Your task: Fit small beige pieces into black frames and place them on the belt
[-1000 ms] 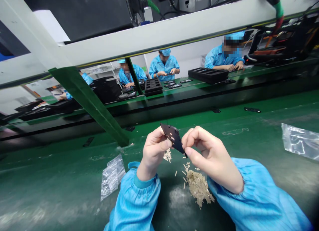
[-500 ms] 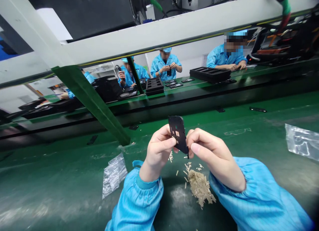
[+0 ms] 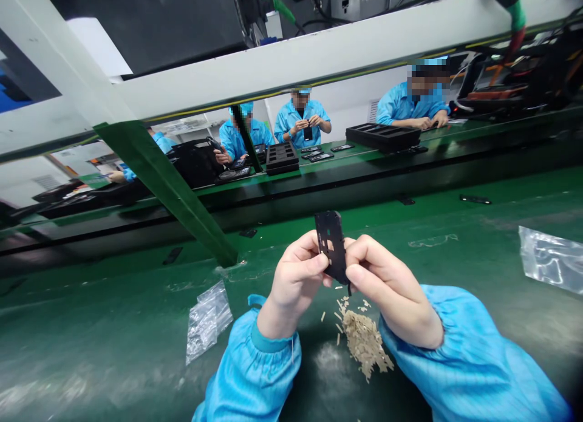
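Observation:
Between the thumb and fingers of my left hand [image 3: 298, 273] is a thin black plastic phone housing [image 3: 331, 243] with small rectangular cut-outs, held upright above the bench. My right hand [image 3: 380, 276] is closed in a pinch at the housing's right edge, its thumb and fingertips touching it. A short dark strip pokes down below the right fingertips; whether it belongs to the housing I cannot tell. Beneath my hands lies a heap of small beige slivers [image 3: 364, 343], with several loose ones scattered beside it.
Clear plastic bags lie left [image 3: 209, 322] and right [image 3: 551, 261] on the green bench [image 3: 113, 331]. Small black parts [image 3: 475, 200] rest towards the back. A green-wrapped post [image 3: 168, 191] slants down at left. Across a raised ledge, co-workers in blue sit by black trays [image 3: 382, 135].
Both hands have shifted slightly right with the housing, which now faces me a little more. My right fingers have closed in tighter at its edge. A co-worker at the back has lowered a handheld object.

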Tool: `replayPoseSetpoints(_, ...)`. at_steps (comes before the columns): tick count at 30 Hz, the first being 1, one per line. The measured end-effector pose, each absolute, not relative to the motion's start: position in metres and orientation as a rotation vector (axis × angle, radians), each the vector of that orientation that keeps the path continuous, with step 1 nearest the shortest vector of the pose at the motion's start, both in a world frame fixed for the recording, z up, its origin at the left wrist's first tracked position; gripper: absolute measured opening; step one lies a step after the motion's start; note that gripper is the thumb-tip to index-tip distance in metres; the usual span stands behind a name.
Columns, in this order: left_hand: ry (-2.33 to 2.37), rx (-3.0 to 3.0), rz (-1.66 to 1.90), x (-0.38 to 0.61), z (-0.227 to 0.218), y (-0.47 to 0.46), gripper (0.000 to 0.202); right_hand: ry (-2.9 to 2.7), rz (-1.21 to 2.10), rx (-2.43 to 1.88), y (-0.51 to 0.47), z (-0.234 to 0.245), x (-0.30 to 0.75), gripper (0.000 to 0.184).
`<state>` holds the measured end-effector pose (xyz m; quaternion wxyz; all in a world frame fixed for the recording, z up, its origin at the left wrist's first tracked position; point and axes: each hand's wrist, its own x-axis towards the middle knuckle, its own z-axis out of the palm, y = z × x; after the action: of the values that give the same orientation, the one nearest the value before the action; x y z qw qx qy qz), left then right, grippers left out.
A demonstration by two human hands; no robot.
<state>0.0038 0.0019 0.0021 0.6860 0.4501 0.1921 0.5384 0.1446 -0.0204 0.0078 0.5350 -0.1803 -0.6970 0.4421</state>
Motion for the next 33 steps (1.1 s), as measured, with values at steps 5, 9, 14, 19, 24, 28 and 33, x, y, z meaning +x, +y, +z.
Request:
replayPoseSetpoints(5, 0.448, 1.000, 1.157, 0.005, 0.004, -0.001, 0.025, -1.651, 1.063, -0.397, -0.020, 0.006, 0.145, 0.021)
replayPoseSetpoints(9, 0.486, 0.984, 1.130, 0.007, 0.006, -0.004, 0.029, -1.654, 1.018, -0.397, -0.020, 0.006, 0.145, 0.021)
replayPoseSetpoints(14, 0.515, 0.937, 1.122, 0.009, 0.006, -0.005, 0.029, -1.666, 0.950, -0.413, -0.019, 0.007, 0.144, 0.021)
replayPoseSetpoints(19, 0.532, 0.917, 1.122, 0.010, 0.008, -0.009, 0.028, -1.708, 0.809, -0.421, -0.015, 0.006, 0.145, 0.020)
replayPoseSetpoints(24, 0.517, 0.894, 1.138, 0.011, 0.013, -0.014, 0.024, -1.706, 0.689, -0.446, -0.014, 0.003, 0.144, 0.017)
replayPoseSetpoints(28, 0.497, 0.865, 1.143, 0.013, 0.014, -0.018, 0.024, -1.695, 0.596, -0.497, -0.014, 0.001, 0.143, 0.016)
replayPoseSetpoints(33, 0.492, 0.845, 1.163, 0.017, 0.013, -0.023, 0.020, -1.683, 0.450, -0.565, -0.015, -0.002, 0.142, 0.014)
